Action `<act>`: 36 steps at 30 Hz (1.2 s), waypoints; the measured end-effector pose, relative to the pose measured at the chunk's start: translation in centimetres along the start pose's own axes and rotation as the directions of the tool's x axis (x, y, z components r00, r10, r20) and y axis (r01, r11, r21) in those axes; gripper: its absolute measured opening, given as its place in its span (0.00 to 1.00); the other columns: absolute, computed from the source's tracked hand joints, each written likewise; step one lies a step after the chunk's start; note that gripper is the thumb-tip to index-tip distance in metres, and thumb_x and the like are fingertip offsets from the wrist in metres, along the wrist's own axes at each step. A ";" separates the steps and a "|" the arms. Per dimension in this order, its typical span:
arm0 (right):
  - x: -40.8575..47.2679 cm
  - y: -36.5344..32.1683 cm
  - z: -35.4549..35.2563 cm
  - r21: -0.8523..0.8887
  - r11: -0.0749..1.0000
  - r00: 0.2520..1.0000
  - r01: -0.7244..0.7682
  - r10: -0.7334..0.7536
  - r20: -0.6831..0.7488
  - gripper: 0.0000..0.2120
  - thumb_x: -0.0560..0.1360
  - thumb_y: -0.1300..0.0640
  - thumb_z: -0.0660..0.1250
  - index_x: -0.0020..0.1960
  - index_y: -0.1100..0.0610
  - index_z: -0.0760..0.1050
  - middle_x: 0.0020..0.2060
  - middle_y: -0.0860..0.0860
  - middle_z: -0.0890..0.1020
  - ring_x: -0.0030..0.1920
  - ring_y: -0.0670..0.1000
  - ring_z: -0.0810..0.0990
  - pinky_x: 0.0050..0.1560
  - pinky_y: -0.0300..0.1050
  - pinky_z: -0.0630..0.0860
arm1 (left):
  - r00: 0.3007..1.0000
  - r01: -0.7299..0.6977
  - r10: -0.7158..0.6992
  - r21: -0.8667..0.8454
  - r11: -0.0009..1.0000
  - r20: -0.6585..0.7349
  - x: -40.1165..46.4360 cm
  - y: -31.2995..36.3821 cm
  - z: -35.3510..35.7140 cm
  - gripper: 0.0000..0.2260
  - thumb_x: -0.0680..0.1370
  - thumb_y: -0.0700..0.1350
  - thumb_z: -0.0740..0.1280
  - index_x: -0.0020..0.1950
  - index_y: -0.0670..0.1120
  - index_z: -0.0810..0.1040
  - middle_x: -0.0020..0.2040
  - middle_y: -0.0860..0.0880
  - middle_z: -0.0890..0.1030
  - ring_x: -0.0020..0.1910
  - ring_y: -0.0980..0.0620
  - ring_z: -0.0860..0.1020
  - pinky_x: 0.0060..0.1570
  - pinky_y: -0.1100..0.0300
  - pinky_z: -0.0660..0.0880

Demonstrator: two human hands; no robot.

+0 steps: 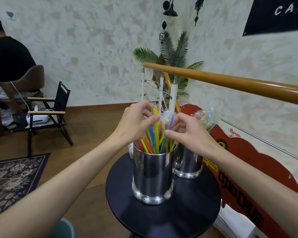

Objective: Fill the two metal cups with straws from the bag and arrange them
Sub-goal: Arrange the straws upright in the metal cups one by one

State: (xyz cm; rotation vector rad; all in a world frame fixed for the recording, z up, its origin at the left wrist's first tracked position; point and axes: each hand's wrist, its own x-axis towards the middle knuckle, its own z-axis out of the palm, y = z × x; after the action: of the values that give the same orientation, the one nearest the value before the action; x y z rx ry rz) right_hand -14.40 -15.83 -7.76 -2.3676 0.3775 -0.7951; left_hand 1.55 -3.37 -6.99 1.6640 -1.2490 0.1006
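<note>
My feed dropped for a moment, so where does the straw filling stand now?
Done: both cups hold straws, the near cup and the far cup. In hand: the left hand pinches a yellow straw in the near cup; the right hand fingers neighbouring straws. Left: evening out the spread. No bag is clearly visible.

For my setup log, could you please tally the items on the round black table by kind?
Metal cups: 2, near cup and far cup
Bunches of wrapped coloured straws: 2, near bunch and far bunch
Total: 4
</note>
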 end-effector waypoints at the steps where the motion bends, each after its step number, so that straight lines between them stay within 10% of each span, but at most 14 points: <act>1: 0.0 0.0 0.0 -0.003 1.000 1.000 0.003 -0.003 0.001 0.11 0.75 0.52 0.76 0.47 0.54 0.75 0.40 0.48 0.85 0.32 0.49 0.83 0.40 0.46 0.82 | 1.000 0.004 -0.004 -0.015 1.000 0.002 0.0 0.1 -0.1 0.10 0.76 0.46 0.75 0.55 0.48 0.79 0.40 0.52 0.85 0.39 0.59 0.84 0.48 0.56 0.81; 15: 0.1 0.1 0.2 -0.035 0.999 1.000 0.014 -0.014 0.005 0.10 0.74 0.54 0.76 0.47 0.53 0.75 0.41 0.49 0.84 0.34 0.44 0.82 0.42 0.46 0.82 | 0.998 0.019 -0.013 -0.093 0.995 0.064 -0.3 -0.1 -0.5 0.06 0.78 0.42 0.73 0.53 0.46 0.80 0.48 0.51 0.86 0.49 0.56 0.84 0.53 0.54 0.81; 25: 0.4 0.5 0.8 -0.084 0.996 1.000 0.004 -0.002 0.021 0.07 0.74 0.56 0.76 0.48 0.55 0.80 0.40 0.48 0.85 0.34 0.36 0.81 0.41 0.40 0.79 | 0.988 -0.008 0.011 -0.017 1.000 0.151 -0.7 0.1 -0.7 0.09 0.79 0.40 0.71 0.59 0.47 0.82 0.49 0.53 0.83 0.40 0.60 0.83 0.33 0.70 0.73; 30: 0.9 0.6 1.2 -0.147 0.989 0.999 -0.002 0.009 0.045 0.05 0.74 0.54 0.76 0.49 0.54 0.85 0.40 0.45 0.85 0.39 0.37 0.81 0.41 0.31 0.71 | 0.993 0.000 0.006 -0.047 0.999 0.116 -0.5 0.3 -0.6 0.14 0.77 0.39 0.73 0.62 0.46 0.81 0.51 0.51 0.85 0.46 0.56 0.85 0.50 0.57 0.82; 36: 0.8 0.5 1.5 -0.118 0.993 1.000 0.000 0.000 0.001 0.04 0.74 0.53 0.76 0.45 0.53 0.85 0.36 0.46 0.84 0.35 0.36 0.78 0.37 0.32 0.68 | 0.993 0.000 0.009 -0.072 0.997 0.120 -0.6 1.0 -0.7 0.12 0.74 0.39 0.76 0.56 0.46 0.81 0.48 0.51 0.82 0.43 0.55 0.84 0.49 0.56 0.82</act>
State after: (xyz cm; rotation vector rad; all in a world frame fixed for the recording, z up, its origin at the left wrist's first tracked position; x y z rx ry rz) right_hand -12.85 -15.88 -8.65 -2.4777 0.4354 -0.7914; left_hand 0.87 -2.39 -6.39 1.6249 -1.3310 -0.0424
